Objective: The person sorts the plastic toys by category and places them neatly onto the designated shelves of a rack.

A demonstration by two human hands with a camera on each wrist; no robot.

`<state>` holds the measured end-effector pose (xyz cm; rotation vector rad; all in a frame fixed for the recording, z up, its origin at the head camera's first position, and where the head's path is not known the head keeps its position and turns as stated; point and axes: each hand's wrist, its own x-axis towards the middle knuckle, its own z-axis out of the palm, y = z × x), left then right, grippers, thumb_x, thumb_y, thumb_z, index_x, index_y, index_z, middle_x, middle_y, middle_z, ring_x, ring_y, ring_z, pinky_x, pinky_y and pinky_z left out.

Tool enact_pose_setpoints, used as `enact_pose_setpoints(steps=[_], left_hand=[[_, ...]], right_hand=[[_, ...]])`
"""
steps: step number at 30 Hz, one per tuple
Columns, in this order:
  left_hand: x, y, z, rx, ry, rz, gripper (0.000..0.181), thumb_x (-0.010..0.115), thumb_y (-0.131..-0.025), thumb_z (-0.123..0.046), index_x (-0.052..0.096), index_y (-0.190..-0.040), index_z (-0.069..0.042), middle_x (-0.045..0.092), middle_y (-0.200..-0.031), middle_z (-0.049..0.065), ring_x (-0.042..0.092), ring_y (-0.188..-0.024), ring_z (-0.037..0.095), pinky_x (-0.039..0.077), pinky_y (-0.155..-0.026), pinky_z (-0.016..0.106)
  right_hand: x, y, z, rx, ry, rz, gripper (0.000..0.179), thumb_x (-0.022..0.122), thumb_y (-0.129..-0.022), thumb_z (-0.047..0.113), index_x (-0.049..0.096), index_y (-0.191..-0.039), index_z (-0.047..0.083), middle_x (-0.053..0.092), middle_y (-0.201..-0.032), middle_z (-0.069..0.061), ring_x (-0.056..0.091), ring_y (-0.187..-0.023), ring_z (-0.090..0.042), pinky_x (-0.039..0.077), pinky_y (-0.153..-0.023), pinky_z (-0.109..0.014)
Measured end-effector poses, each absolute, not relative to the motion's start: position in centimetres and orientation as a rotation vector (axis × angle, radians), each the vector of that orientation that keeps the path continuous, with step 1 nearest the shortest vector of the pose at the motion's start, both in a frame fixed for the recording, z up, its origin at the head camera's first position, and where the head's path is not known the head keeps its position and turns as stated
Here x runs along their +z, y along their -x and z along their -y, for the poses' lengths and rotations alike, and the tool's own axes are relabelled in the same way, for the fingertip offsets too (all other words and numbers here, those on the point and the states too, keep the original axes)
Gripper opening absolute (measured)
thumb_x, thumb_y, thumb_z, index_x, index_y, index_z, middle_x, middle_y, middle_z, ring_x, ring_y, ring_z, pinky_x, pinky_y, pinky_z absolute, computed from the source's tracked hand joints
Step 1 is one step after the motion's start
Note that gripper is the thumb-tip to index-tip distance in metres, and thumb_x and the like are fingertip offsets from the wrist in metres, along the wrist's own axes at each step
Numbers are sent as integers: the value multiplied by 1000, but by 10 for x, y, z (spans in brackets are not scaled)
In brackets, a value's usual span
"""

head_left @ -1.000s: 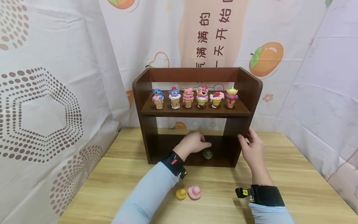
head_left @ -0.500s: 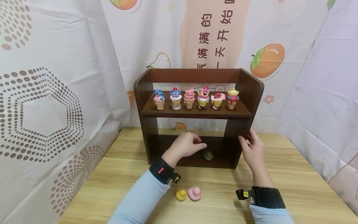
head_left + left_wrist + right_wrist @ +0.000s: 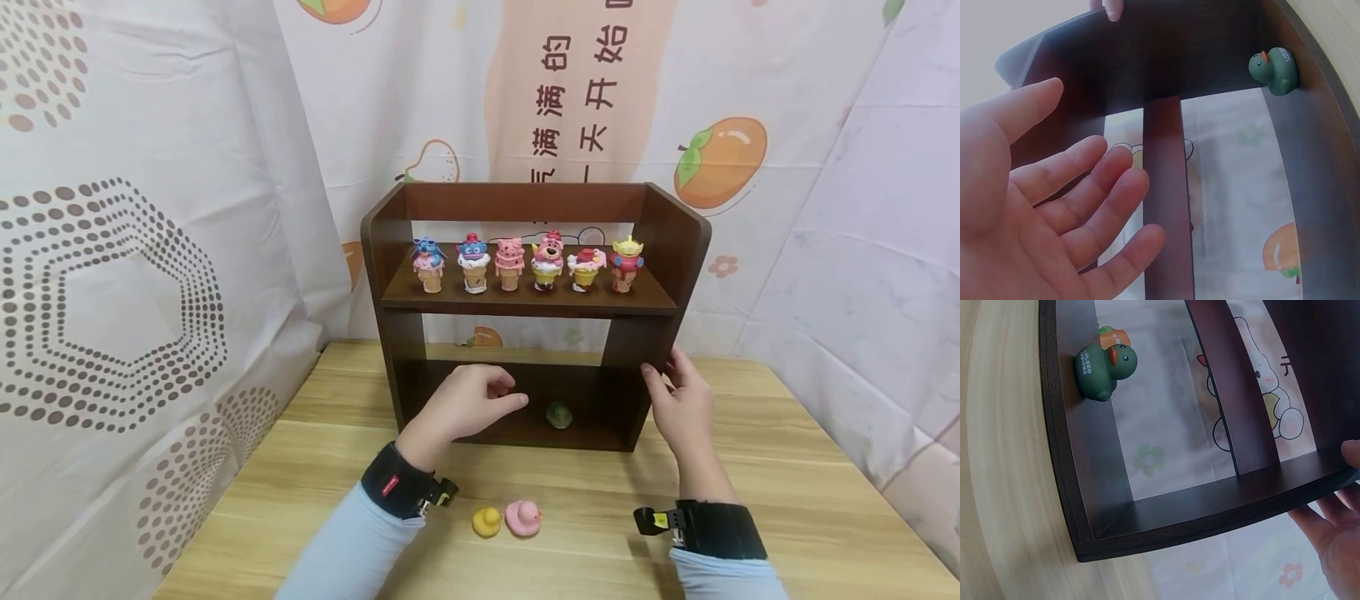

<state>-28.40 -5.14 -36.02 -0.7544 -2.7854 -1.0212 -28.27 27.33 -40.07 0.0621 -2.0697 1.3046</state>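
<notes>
A small green rubber duck (image 3: pixel 558 415) sits on the bottom level of a dark brown two-tier shelf (image 3: pixel 525 202), toward its right side. My left hand (image 3: pixel 468 404) is in front of the lower opening, left of the duck and apart from it. Its fingers are spread and relaxed with nothing in them, as the left wrist view confirms. My right hand (image 3: pixel 681 408) holds the shelf's right side panel, thumb at the front edge and fingers on the outer face. In the right wrist view the duck (image 3: pixel 1099 374) rests on the bottom board.
On the wooden table (image 3: pixel 315 492) before the shelf lie a yellow duck (image 3: pixel 487 522) and a pink duck (image 3: pixel 523 518), side by side. Several ice-cream-cone figurines (image 3: pixel 509 265) stand in a row on the upper level. A patterned cloth (image 3: pixel 570 100) hangs behind.
My left hand has drawn back from above the green duck, moving left and toward me. The duck stays on the bottom level. My right hand keeps its hold on the side panel.
</notes>
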Motion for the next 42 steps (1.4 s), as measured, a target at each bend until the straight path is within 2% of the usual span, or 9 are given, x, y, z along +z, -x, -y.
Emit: enact_pose_setpoints(steps=[8, 22, 28, 42], left_hand=[[-363, 272, 75, -1083, 733, 2736, 37, 74, -92, -45, 75, -114, -15, 71, -100, -2, 62, -88, 11, 54, -78, 31], [-369, 259, 87, -1151, 788, 2691, 37, 76, -91, -40, 74, -114, -11, 72, -100, 4, 66, -89, 15, 55, -80, 32], [-368, 255, 88, -1118, 810, 2696, 36, 76, -91, -40, 74, -113, -11, 70, -97, -3, 65, -89, 14, 54, -80, 31], [-365, 249, 86, -1008, 857, 2754, 37, 75, -91, -42, 74, -115, -13, 69, -104, -3, 66, -98, 20, 54, -84, 34]], right_hand=[[-402, 282, -275, 1309, -55, 2071, 45, 68, -98, 12, 59, -143, 11, 65, -133, -14, 61, -124, -31, 48, -82, -10], [-406, 283, -275, 1283, -61, 2072, 44, 68, -98, 12, 61, -141, 10, 67, -130, -12, 62, -122, -31, 47, -81, -9], [-406, 283, -275, 1285, -66, 2076, 44, 68, -98, 12, 61, -141, 10, 67, -131, -12, 62, -122, -32, 47, -81, -8], [-403, 286, -274, 1298, -75, 2077, 46, 68, -98, 10, 59, -143, 10, 65, -133, -14, 61, -123, -33, 48, -82, -9]])
